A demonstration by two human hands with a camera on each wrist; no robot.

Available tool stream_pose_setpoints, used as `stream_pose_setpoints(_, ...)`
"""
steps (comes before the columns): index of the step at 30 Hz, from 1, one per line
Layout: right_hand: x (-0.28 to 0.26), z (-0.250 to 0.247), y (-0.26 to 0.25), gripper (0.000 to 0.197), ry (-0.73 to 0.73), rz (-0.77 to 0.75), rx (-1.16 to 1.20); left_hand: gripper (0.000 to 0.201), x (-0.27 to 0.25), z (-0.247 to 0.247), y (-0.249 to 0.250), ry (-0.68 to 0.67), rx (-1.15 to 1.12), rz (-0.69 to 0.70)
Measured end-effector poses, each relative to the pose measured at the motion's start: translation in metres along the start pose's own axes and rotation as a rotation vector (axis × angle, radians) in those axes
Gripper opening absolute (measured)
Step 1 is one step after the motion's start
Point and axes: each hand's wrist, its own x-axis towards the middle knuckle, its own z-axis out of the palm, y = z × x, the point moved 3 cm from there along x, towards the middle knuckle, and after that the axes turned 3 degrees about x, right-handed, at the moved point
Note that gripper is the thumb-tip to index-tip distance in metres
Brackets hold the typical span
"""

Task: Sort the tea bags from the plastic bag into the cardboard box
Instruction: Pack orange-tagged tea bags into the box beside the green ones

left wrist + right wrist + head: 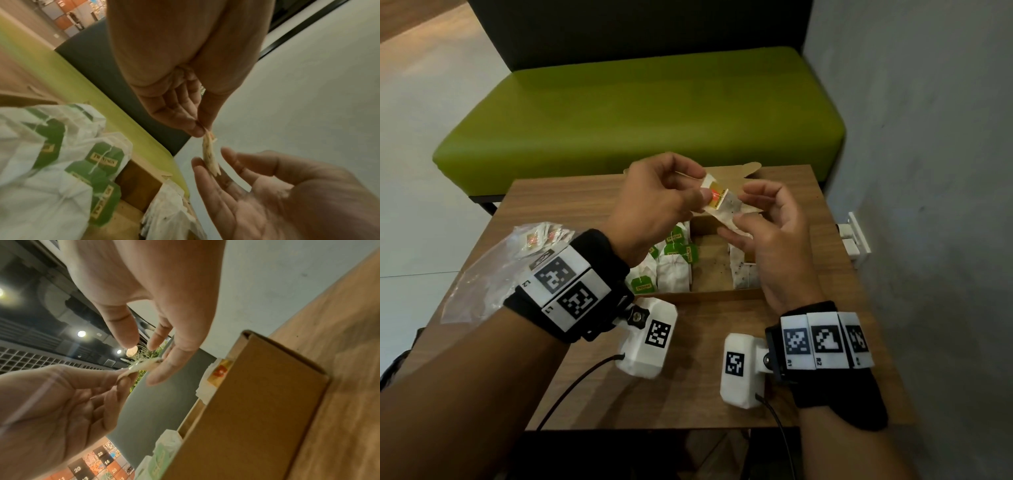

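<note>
From the head view, the left hand (654, 202) pinches a tea bag (724, 205) with a yellow-red tag above the cardboard box (709, 294) on the worktop (688, 394). The right hand (767, 236) has relaxed fingers under the bag's lower end. The plastic bag (493, 270) lies at the left.

In the left wrist view, the pinch is on the bag's top, and green-tag tea bags (102, 162) stand in the box.

In the right wrist view, the right fingers (164, 369) touch the bag without closing on it.

hands (709, 219) holding tea bag (722, 204), over cardboard box (709, 295)
</note>
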Motion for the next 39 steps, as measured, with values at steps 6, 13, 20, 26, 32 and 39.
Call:
stream_pose_setpoints(6, 0.001, 0.001, 0.003, 0.031, 0.042, 0.042, 0.025, 0.016, 0.0, 0.0, 0.005, 0.001, 0.079, 0.046)
stream_pose_setpoints(13, 0.0, -0.003, 0.001, 0.018, 0.018, 0.022, -0.101, 0.005, -0.006, 0.003, 0.005, -0.056, 0.179, 0.075)
stream_pose_setpoints(20, -0.001, -0.006, 0.001, 0.012, 0.004, 0.012, -0.209, 0.009, -0.008, 0.001, 0.0, -0.087, 0.196, 0.072)
stream_pose_setpoints(26, 0.004, -0.026, 0.002, 0.014, 0.247, 0.062, -0.118, 0.009, -0.011, 0.004, -0.013, -0.203, 0.19, -0.042)
stream_pose_setpoints(32, 0.006, -0.03, 0.006, 0.017, 0.268, 0.088, -0.152, 0.007, -0.012, 0.017, -0.023, -0.27, 0.223, -0.08)
stream_pose_setpoints(39, 0.008, -0.033, 0.016, 0.019, 0.274, 0.092, -0.334, 0.013, -0.001, 0.041, -0.033, -0.378, 0.541, 0.033)
